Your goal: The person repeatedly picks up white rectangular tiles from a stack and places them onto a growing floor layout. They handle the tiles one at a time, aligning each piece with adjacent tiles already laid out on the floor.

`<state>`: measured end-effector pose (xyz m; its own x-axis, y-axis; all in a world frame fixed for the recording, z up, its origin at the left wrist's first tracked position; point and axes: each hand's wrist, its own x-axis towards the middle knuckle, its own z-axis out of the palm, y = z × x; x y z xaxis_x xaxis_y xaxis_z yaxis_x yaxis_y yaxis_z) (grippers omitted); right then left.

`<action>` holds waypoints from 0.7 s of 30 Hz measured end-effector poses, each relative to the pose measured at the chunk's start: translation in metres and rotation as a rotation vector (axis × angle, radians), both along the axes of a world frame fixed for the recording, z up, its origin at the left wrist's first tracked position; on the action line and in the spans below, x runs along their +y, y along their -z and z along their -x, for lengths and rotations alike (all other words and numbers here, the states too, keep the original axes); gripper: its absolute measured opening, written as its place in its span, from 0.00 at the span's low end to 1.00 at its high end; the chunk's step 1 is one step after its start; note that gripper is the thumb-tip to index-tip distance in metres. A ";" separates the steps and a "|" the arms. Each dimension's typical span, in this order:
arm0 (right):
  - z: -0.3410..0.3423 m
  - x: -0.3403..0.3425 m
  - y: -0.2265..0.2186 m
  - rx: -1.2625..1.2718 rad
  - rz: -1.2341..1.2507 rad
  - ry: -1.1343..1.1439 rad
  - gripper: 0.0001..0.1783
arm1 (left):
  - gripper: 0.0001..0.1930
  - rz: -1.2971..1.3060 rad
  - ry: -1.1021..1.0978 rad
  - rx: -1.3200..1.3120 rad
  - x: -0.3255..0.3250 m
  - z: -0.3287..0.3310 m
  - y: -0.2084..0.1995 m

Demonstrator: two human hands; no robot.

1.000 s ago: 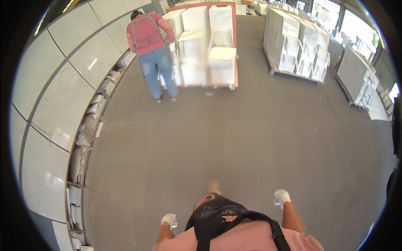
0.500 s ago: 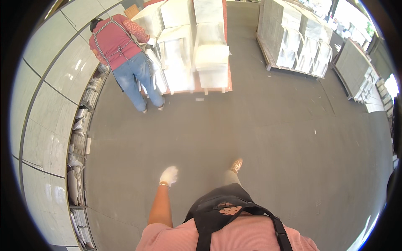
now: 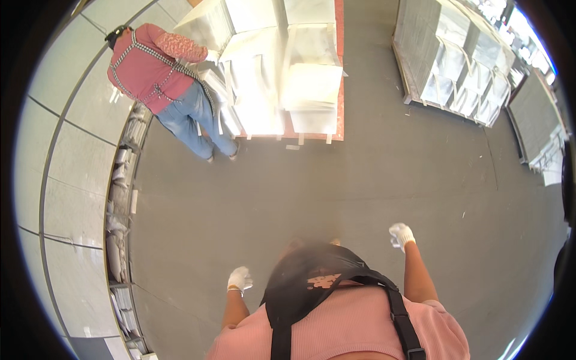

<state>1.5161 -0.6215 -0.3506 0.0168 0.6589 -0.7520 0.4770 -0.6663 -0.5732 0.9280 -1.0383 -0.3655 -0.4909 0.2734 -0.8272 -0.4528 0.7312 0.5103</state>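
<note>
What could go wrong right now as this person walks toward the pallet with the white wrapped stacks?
The co-worker bends right against the pallet of white wrapped stacks ahead, so coming close could mean a bump. Debris along the wall's foot might trip a step drifting that way. Both gloved hands, left hand and right hand, hang empty at the sides.

a person in a red top and jeans (image 3: 168, 90) bends at a red pallet of white wrapped blocks (image 3: 282, 66); another stacked pallet (image 3: 456, 66) sits to the right, pale wall panels (image 3: 66, 162) line the grey floor (image 3: 360, 192)
</note>
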 end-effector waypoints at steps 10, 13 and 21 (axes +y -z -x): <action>0.100 0.129 -0.013 0.124 0.101 -0.066 0.18 | 0.22 0.024 0.239 0.017 0.154 0.042 0.064; 0.082 0.128 0.009 0.029 0.217 -0.109 0.16 | 0.21 -0.046 0.429 0.100 0.212 0.075 0.098; 0.013 0.123 0.032 -0.030 0.100 0.052 0.14 | 0.10 -0.206 0.491 0.289 0.495 0.153 0.020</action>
<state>1.5028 -0.4989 -0.3821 0.0724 0.5785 -0.8125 0.4564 -0.7436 -0.4887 0.7748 -0.5435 -0.3858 -0.4635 0.6652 -0.5854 0.0902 0.6926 0.7157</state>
